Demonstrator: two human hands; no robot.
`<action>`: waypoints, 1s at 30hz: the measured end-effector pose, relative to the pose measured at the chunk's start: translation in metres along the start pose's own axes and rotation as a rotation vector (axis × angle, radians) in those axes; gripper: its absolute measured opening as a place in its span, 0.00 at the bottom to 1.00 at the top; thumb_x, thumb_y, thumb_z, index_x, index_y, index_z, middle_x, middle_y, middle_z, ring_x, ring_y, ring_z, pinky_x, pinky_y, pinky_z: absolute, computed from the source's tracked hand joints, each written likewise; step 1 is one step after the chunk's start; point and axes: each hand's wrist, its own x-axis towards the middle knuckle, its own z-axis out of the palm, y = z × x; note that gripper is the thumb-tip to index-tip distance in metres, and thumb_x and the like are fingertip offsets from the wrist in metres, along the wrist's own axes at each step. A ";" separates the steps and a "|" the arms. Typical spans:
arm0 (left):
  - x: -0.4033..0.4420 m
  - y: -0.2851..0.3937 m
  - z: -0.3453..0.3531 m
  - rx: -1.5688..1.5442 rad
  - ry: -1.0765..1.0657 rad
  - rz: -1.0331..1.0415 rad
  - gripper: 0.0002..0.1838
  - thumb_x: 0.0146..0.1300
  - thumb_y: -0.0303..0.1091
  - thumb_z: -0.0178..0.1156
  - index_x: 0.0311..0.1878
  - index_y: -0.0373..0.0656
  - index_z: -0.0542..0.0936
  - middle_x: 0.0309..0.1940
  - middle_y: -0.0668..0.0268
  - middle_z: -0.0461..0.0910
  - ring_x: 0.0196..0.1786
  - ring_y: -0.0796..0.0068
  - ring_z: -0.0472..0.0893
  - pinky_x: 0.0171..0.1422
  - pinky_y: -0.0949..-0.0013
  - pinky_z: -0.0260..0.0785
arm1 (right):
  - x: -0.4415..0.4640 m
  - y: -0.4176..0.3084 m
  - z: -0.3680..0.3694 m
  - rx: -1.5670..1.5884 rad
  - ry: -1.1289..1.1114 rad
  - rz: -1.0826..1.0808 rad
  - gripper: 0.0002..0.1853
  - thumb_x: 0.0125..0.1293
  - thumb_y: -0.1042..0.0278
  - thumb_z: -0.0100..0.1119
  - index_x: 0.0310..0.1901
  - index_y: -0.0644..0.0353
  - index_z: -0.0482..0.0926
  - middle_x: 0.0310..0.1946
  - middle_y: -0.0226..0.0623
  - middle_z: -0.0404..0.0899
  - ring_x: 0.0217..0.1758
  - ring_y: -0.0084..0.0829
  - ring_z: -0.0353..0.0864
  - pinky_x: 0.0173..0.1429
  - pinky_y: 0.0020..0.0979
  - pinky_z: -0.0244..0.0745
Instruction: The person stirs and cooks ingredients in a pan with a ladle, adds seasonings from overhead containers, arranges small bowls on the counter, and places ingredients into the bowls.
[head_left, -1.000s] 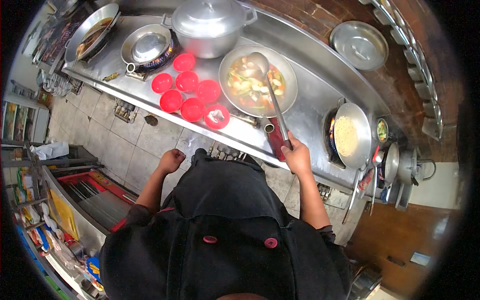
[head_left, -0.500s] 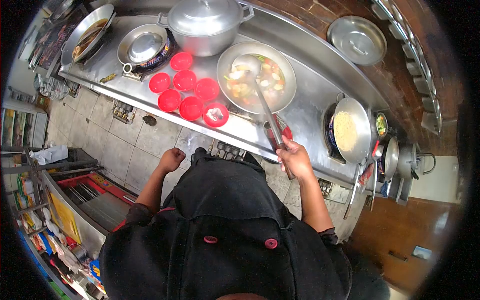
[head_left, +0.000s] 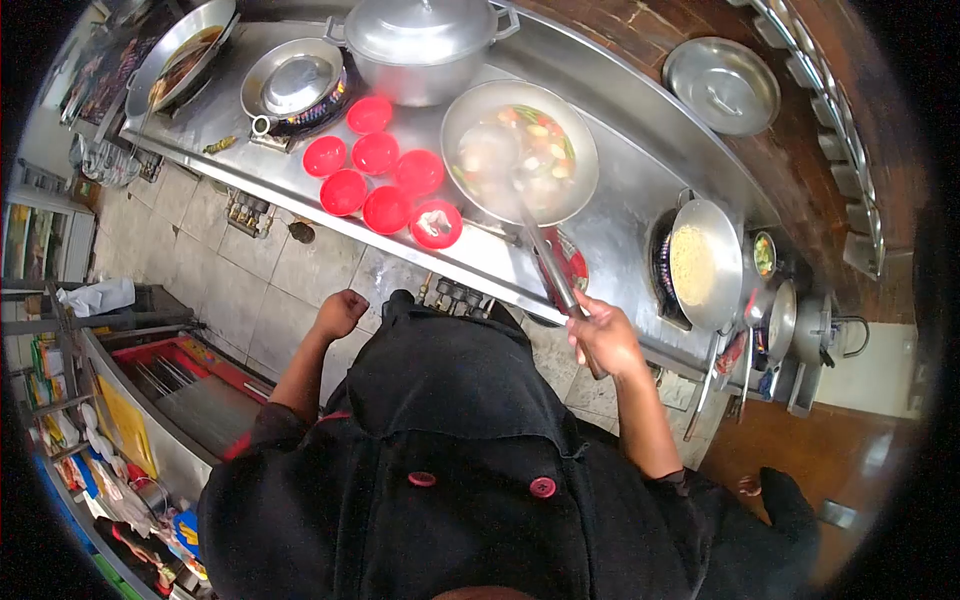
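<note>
My right hand (head_left: 608, 338) is closed around the brown grip of a long metal ladle (head_left: 543, 248). The ladle's bowl end reaches into a wide wok (head_left: 592, 183) of soup with pieces of vegetable; steam blurs that end. My left hand (head_left: 342, 313) hangs in the air in front of the counter edge, fingers curled in with nothing visible in them. Left of the wok stand several red bowls (head_left: 386, 209). The nearest red bowl (head_left: 435, 224) has something whitish in it. A dark red container (head_left: 570, 270) is partly hidden behind the ladle handle.
A large lidded pot (head_left: 415, 60) stands behind the bowls. To the right, a pan (head_left: 722, 262) holds pale yellow food on a burner. A lidded pan (head_left: 292, 82) and another wok (head_left: 186, 57) stand at left. Another person's dark sleeve (head_left: 785, 510) shows at lower right.
My right hand and the ladle handle have shifted slightly right and down. More steam covers the ladle's bowl end. Another person's arm has come into view at lower right.
</note>
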 end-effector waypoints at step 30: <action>0.007 0.029 -0.010 -0.105 0.009 -0.039 0.14 0.60 0.40 0.60 0.35 0.37 0.79 0.23 0.62 0.79 0.26 0.72 0.78 0.35 0.68 0.71 | -0.017 0.058 0.038 0.085 0.104 -0.103 0.29 0.62 0.79 0.55 0.66 0.57 0.63 0.24 0.24 0.73 0.16 0.15 0.67 0.21 0.19 0.64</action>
